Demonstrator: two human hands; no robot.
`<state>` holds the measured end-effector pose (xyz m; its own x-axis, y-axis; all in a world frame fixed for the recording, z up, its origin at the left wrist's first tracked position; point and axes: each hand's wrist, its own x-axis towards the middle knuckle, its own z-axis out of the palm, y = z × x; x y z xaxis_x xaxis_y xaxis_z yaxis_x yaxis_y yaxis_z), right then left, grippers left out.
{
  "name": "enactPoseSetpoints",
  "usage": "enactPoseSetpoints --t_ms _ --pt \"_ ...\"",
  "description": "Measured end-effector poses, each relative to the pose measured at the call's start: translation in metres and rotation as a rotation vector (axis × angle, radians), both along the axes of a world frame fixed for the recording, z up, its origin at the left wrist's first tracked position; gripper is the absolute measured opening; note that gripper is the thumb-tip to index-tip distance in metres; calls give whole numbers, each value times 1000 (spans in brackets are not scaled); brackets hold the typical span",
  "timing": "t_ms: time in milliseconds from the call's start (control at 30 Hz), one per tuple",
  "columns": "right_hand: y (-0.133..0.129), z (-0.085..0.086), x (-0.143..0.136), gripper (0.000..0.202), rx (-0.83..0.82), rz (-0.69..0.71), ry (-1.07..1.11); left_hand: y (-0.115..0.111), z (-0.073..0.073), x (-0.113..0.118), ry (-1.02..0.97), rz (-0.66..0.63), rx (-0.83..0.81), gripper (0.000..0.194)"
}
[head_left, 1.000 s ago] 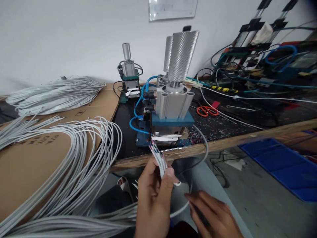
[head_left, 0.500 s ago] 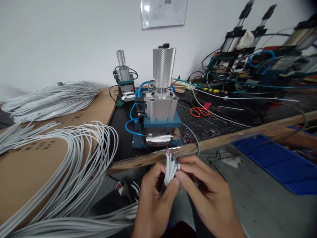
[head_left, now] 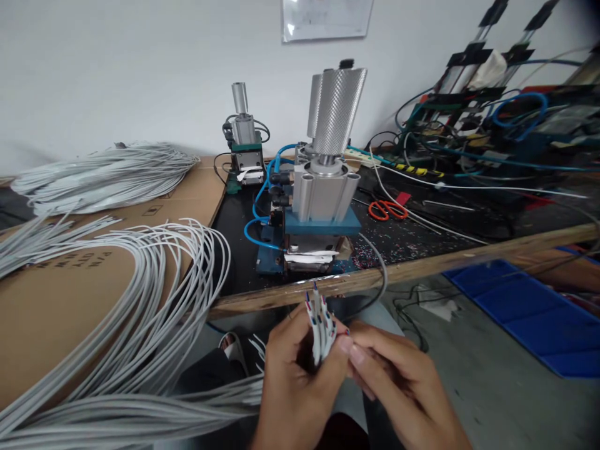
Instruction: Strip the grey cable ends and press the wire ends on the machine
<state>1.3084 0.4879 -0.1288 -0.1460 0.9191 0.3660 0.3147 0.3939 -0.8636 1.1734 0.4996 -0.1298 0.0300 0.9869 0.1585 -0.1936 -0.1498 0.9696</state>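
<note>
My left hand is closed around a small bunch of white cables. Their stripped ends point up and show thin coloured wires, blue, red and dark. My right hand pinches at the right side of the bunch, thumb and forefinger meeting at one cable end beside my left thumb. A little red wire shows at that pinch; the rest of that cable is hidden by the fingers. Just beyond my hands, at the bench edge, stands a pneumatic wire stripping machine with a knurled silver cylinder and blue plates.
Bundles of white cables lie on cardboard at left. A smaller machine stands behind. Orange-handled scissors and coloured scraps lie on the black bench. More machines are at right, a blue panel below.
My right fingers have moved slightly down and right from the bunch's top, now pinching one end by my left thumb. The cable ends have fanned apart; the view has shifted a little.
</note>
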Motion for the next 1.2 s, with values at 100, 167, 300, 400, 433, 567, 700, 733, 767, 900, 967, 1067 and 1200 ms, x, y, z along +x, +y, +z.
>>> enactPoseSetpoints --t_ms 100,167,300,400,433,567,700,733,767,900,967,1067,1200 --pt "2 4 3 28 45 30 -97 3 5 -4 53 -48 58 11" --pt "4 4 7 30 67 47 -159 6 7 -10 122 -115 106 12" --pt "7 -1 22 30 108 197 -372 14 4 -23 411 -310 206 20" --pt "9 -5 26 26 104 261 -476 18 -2 -23 523 -427 203 22" --pt "9 -5 23 27 89 220 -439 18 -4 -21 485 -375 162 20" --pt "9 -1 12 32 57 7 -215 15 -6 -15 231 -45 15 14" --pt "11 1 22 34 82 300 -383 14 -3 -26 258 -391 -13 15" --pt "11 -1 25 35 81 377 -410 15 -2 -28 304 -488 -22 17" --pt "12 -4 27 37 66 413 -406 16 -1 -29 330 -534 -33 17" --pt "8 -17 9 42 -134 155 -48 19 -4 -18 174 -292 -123 14" --pt "4 -22 -8 39 -186 22 184 18 -7 -11 105 -145 -164 15" --pt "-1 -24 -27 35 -196 -44 342 12 -8 -4 18 -60 -179 18" --pt "-2 -20 -33 31 -196 -48 376 4 -3 -1 -232 19 -270 29"
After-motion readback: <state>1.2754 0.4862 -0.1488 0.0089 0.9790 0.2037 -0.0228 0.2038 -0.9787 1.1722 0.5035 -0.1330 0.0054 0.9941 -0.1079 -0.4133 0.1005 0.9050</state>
